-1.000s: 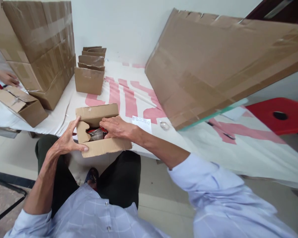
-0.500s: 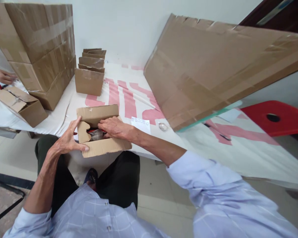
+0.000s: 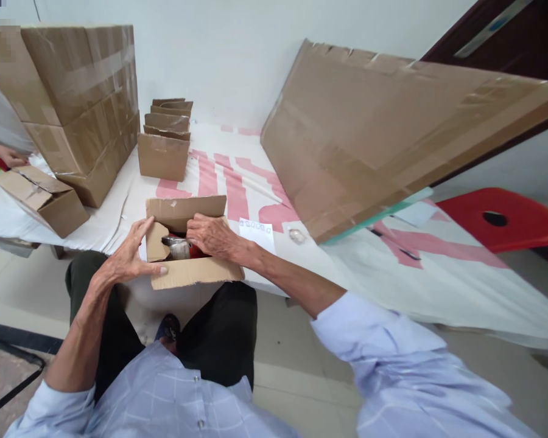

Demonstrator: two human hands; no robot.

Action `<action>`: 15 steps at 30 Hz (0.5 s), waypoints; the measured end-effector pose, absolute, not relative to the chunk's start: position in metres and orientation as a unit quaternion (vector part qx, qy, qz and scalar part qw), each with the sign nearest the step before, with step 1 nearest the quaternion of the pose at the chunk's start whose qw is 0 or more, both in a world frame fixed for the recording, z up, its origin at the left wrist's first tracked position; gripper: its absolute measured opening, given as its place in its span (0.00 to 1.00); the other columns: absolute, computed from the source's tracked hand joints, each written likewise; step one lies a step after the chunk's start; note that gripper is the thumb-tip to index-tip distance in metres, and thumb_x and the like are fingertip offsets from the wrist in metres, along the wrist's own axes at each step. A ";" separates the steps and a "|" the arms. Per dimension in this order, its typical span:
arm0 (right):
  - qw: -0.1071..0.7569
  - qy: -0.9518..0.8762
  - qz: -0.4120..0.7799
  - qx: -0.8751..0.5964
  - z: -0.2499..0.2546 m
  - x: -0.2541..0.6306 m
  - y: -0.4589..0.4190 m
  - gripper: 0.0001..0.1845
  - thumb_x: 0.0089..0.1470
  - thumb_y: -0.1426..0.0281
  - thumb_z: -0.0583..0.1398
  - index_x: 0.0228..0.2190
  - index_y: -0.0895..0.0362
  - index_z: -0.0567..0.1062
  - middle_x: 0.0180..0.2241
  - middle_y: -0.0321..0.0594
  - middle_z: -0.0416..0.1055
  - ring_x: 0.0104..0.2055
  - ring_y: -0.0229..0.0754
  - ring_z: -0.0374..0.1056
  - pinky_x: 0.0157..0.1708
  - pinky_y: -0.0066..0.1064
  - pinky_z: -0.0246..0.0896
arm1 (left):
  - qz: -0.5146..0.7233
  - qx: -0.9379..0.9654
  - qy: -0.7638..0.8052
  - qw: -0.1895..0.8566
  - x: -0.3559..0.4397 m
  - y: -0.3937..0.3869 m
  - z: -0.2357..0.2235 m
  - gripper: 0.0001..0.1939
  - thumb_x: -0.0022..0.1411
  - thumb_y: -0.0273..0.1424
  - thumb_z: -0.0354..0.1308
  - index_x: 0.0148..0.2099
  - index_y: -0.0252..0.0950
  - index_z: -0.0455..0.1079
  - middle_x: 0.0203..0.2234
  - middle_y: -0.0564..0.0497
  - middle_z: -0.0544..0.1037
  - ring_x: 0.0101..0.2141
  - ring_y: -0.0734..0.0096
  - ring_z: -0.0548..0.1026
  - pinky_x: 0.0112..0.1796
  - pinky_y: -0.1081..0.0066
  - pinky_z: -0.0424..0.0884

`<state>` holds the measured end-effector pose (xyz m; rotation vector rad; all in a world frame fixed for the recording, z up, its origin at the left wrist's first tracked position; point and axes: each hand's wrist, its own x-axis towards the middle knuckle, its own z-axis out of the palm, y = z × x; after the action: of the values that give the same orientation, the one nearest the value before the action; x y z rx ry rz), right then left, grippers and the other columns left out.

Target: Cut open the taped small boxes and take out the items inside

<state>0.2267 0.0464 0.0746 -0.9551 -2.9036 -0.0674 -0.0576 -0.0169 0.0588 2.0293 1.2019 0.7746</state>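
Observation:
An open cardboard box [image 3: 196, 274] sits at the table's near edge, its long flaps spread to back and front. My left hand [image 3: 130, 258] grips its left end, with the thumb along the front flap and fingers at the left side flap [image 3: 156, 242]. Inside lies a silver-grey and red object [image 3: 179, 249], partly covered, whose kind I cannot make out. My right hand [image 3: 214, 236] reaches over the box's right side with curled fingers dipping inside, close to the red part. What those fingertips hold is hidden.
Taped cartons [image 3: 86, 103] are stacked at the left, with a smaller box [image 3: 43, 198] before them near another person's hand [image 3: 9, 155]. Folded cardboard pieces [image 3: 163, 155] stand behind. A large cardboard sheet [image 3: 393, 134] leans at right; a paper [image 3: 257, 236] and red stool [image 3: 506, 219] lie rightward.
My right hand has shifted slightly within the box, and more of the silver-grey and red object shows. My left hand keeps its grip. The view has tilted up a little.

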 end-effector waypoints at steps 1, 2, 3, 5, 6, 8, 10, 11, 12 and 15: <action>0.075 -0.948 -0.033 -0.306 0.073 0.230 0.047 0.19 0.73 0.74 0.53 0.34 0.58 0.81 0.40 0.47 0.80 0.45 0.48 0.66 0.41 0.38 0.54 | 0.300 0.774 0.455 0.323 -0.057 -0.015 0.058 0.65 0.52 0.56 0.77 0.82 0.45 0.48 0.75 0.36 0.55 0.73 0.35 0.58 0.71 0.39 0.61; 0.111 -0.946 -0.041 -0.302 0.073 0.234 0.048 0.18 0.72 0.74 0.54 0.33 0.57 0.81 0.40 0.47 0.80 0.45 0.49 0.66 0.42 0.39 0.55 | 0.305 0.774 0.452 0.322 -0.056 -0.013 0.058 0.65 0.52 0.55 0.77 0.81 0.45 0.48 0.74 0.36 0.56 0.73 0.36 0.59 0.71 0.40 0.61; 0.149 -0.941 -0.047 -0.300 0.073 0.238 0.049 0.17 0.72 0.73 0.55 0.34 0.57 0.81 0.41 0.46 0.81 0.45 0.49 0.67 0.44 0.40 0.56 | 0.309 0.774 0.449 0.322 -0.055 -0.011 0.057 0.64 0.53 0.54 0.77 0.81 0.46 0.49 0.74 0.36 0.57 0.73 0.37 0.59 0.70 0.40 0.62; 0.223 -0.925 -0.039 -0.304 0.078 0.244 0.051 0.14 0.71 0.73 0.56 0.35 0.55 0.81 0.43 0.46 0.81 0.47 0.50 0.68 0.47 0.42 0.57 | 0.315 0.776 0.446 0.315 -0.055 -0.007 0.058 0.62 0.53 0.53 0.77 0.81 0.47 0.49 0.74 0.37 0.58 0.72 0.37 0.60 0.70 0.40 0.63; 0.258 -0.916 -0.025 -0.307 0.081 0.248 0.052 0.14 0.71 0.72 0.57 0.35 0.55 0.81 0.43 0.46 0.81 0.47 0.50 0.69 0.48 0.43 0.58 | 0.318 0.778 0.447 0.306 -0.055 -0.006 0.059 0.62 0.53 0.53 0.77 0.81 0.48 0.49 0.74 0.38 0.58 0.73 0.37 0.60 0.70 0.40 0.63; 0.323 -0.894 0.019 -0.310 0.091 0.254 0.055 0.13 0.70 0.71 0.57 0.34 0.54 0.79 0.41 0.45 0.80 0.45 0.49 0.71 0.50 0.43 0.61 | 0.330 0.782 0.452 0.273 -0.054 -0.002 0.066 0.63 0.52 0.53 0.78 0.81 0.48 0.50 0.74 0.37 0.57 0.73 0.35 0.59 0.69 0.38 0.63; 0.375 -0.872 0.074 -0.305 0.101 0.258 0.058 0.13 0.69 0.70 0.57 0.32 0.53 0.77 0.37 0.43 0.79 0.43 0.48 0.72 0.49 0.42 0.63 | 0.351 0.787 0.451 0.234 -0.051 0.003 0.076 0.63 0.52 0.54 0.78 0.80 0.47 0.50 0.75 0.36 0.56 0.74 0.33 0.58 0.69 0.37 0.63; 0.396 -0.861 0.101 -0.302 0.105 0.260 0.059 0.12 0.68 0.70 0.58 0.31 0.53 0.76 0.36 0.42 0.78 0.41 0.47 0.72 0.47 0.41 0.64 | 0.360 0.791 0.444 0.219 -0.048 0.005 0.083 0.62 0.53 0.54 0.77 0.80 0.47 0.51 0.75 0.36 0.57 0.74 0.34 0.58 0.68 0.38 0.64; 0.414 -0.850 0.127 -0.301 0.109 0.261 0.060 0.12 0.67 0.69 0.58 0.31 0.53 0.76 0.35 0.41 0.78 0.40 0.46 0.71 0.46 0.40 0.65 | 0.366 0.798 0.431 0.208 -0.045 0.008 0.090 0.60 0.54 0.55 0.76 0.80 0.47 0.53 0.75 0.36 0.58 0.73 0.34 0.59 0.68 0.38 0.64; 0.451 -0.816 0.183 -0.312 0.119 0.263 0.062 0.11 0.65 0.66 0.59 0.30 0.53 0.75 0.33 0.39 0.75 0.37 0.44 0.70 0.43 0.38 0.65 | 0.380 0.818 0.382 0.204 -0.035 0.018 0.107 0.52 0.57 0.54 0.75 0.77 0.46 0.60 0.72 0.37 0.65 0.70 0.37 0.65 0.66 0.41 0.68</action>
<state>0.2626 0.0615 0.1189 -0.7718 -2.0153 0.4532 -0.0345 0.0178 0.1066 2.2808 1.0648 1.0599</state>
